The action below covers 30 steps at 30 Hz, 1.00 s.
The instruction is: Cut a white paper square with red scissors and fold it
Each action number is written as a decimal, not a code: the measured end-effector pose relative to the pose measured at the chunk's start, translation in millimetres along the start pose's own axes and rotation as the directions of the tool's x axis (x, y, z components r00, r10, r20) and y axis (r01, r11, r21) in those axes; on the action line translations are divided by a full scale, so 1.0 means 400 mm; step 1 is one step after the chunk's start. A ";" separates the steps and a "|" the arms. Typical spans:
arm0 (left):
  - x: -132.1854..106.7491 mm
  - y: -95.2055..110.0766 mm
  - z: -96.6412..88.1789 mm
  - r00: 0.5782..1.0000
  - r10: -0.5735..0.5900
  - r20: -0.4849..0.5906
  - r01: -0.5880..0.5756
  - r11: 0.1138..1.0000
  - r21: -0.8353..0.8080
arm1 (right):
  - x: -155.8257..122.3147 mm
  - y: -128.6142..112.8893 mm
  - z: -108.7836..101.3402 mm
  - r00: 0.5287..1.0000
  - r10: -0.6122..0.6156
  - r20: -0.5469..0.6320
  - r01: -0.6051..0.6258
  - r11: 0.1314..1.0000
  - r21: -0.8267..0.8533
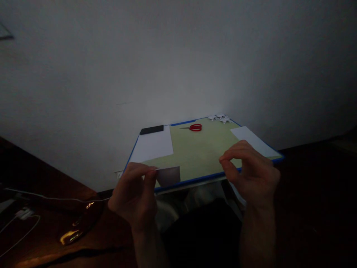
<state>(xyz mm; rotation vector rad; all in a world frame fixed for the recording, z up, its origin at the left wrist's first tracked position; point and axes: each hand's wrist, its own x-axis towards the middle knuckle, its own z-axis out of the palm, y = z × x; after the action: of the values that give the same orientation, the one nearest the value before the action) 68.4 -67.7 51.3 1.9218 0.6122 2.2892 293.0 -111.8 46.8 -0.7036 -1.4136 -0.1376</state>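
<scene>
My left hand [136,193] pinches a small rectangular piece of paper [169,176] by its edge, between thumb and forefinger. The paper hangs over the near edge of the table and looks greyish in the dim light. To the right, my right hand [249,173] is raised with thumb and forefinger pressed together. Whether anything is in that pinch is too small to make out. Red-handled scissors [195,127] lie towards the back of the table, blades pointing left.
The pale green tabletop [198,149] has a blue edge and stands against a wall. A white sheet [156,146] and a dark flat block [151,129] are on the left. Another white sheet [255,141] lies right, with several white paper cutouts [221,118] behind. A white cable [55,197] runs at left.
</scene>
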 end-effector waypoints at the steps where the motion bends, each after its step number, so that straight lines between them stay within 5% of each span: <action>1: -0.001 0.000 0.002 1.000 -0.007 0.002 0.007 1.000 0.007 | 0.000 -0.008 0.012 1.000 0.027 0.013 -0.027 0.999 0.033; 5: -0.024 0.015 0.034 0.986 -0.168 0.013 0.168 0.986 0.000 | -0.007 -0.046 0.097 0.937 0.193 0.290 -0.232 0.967 0.104; 9: -0.048 0.018 0.076 0.942 -0.333 -0.040 0.335 0.937 0.099 | -0.028 -0.044 0.182 0.920 0.350 0.178 -0.368 0.927 0.078; 14: -0.067 -0.009 0.104 0.872 -0.489 -0.018 0.483 0.854 0.192 | -0.043 -0.015 0.206 0.903 0.406 0.136 -0.409 0.913 -0.013; 27: -0.065 -0.030 0.096 0.827 -0.562 -0.021 0.560 0.820 0.121 | -0.056 -0.013 0.230 0.916 0.387 0.104 -0.385 0.922 -0.037; 30: -0.057 -0.027 0.102 0.848 -0.530 -0.019 0.524 0.833 0.177 | -0.054 -0.011 0.227 0.922 0.378 0.088 -0.376 0.926 -0.044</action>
<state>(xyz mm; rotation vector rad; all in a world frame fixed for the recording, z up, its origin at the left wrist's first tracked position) 110.2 -55.3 31.6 1.5748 1.2051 1.8971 209.4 -74.9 27.6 -1.0027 -1.3415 0.1829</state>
